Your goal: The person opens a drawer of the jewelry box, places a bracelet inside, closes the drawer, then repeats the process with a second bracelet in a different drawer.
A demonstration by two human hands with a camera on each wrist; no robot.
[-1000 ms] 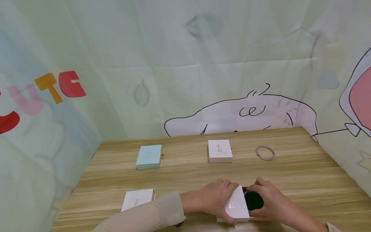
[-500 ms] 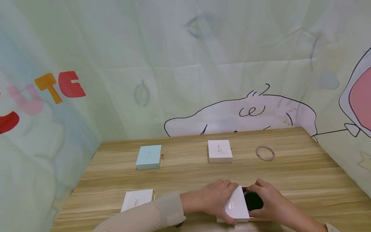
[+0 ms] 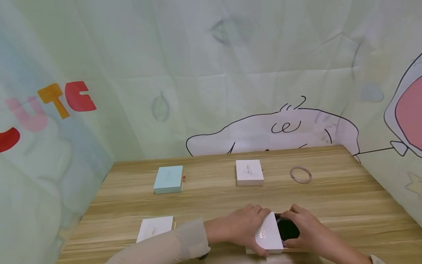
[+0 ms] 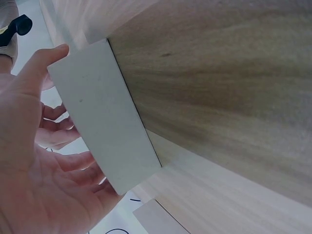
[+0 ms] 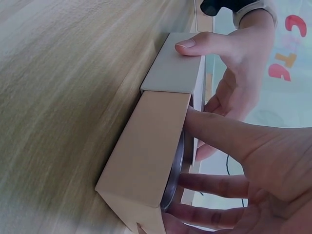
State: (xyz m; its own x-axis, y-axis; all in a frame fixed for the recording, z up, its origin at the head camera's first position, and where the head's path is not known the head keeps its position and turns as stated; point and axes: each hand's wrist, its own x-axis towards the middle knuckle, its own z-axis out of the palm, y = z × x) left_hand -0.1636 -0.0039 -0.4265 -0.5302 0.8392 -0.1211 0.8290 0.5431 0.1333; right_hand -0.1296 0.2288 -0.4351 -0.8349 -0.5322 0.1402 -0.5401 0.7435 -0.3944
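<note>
Moved hardly at all since the earlier head frames: drifted only slightly within the view, table and backdrop together with both hands. Left the work at the same stage, judging by the unchanged overlap of white box cover and drawer.

In the head view, gripped the white box cover at the front right of the table with the left hand, fingers over the far edge and thumb at the near edge. Extended the left forearm across the front from the left. Arched the right hand over the protruding drawer, fingers and thumb curved round the dark round piece seated inside. Kept both hands close together on one box. Included farther back a blue box, a second white box and a ring; included beside the left forearm a third white box, partly covered.

In the left wrist view, showed the cover's blank side, clamped between thumb and bent fingers at opposite ends.

In the right wrist view, showed the drawer projecting from the cover, a metallic-looking rim curving inside, and right-hand fingers reaching in around it. Could not tell grip firmness.
</note>
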